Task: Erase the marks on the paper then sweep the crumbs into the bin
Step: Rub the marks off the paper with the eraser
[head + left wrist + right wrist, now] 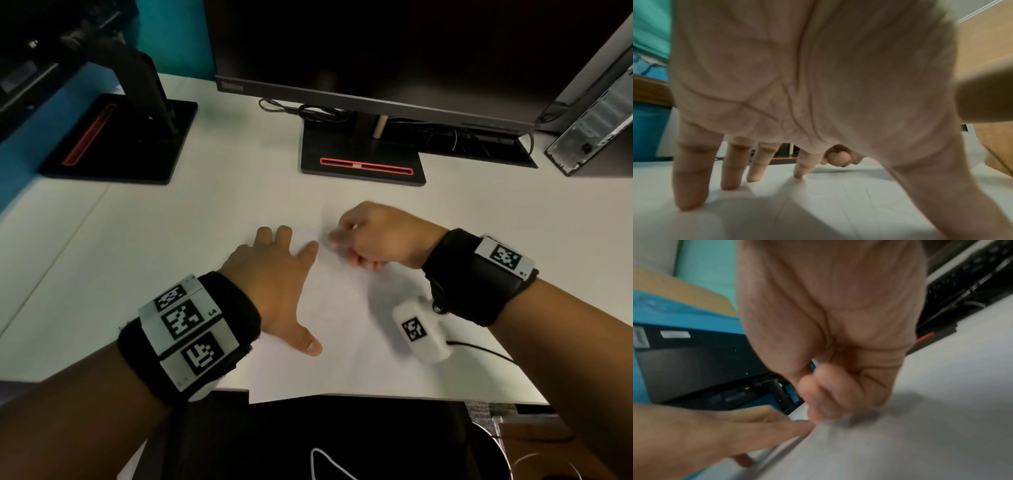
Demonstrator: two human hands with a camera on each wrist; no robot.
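Note:
A white sheet of paper (pixel 346 346) lies on the white desk (pixel 164 246), its near edge overhanging the desk front. Faint pencil marks (pixel 840 193) show on it. My left hand (pixel 291 284) lies flat on the sheet's left part, fingers spread and straight, pressing it down. My right hand (pixel 337 236) hovers low over the sheet just beyond the left index fingertip (pixel 310 248). Its fingers are curled and pinch a small pale eraser (pixel 330 245), mostly hidden and blurred. In the right wrist view the right hand (pixel 828 394) is a blurred fist touching the paper.
A monitor on a black stand (pixel 363 161) is straight ahead, with cables (pixel 308 111) behind it. A second stand (pixel 116 137) sits at the far left and a computer tower (pixel 596 120) at the far right. Below the desk's front right edge a dark round rim (pixel 496 455) shows.

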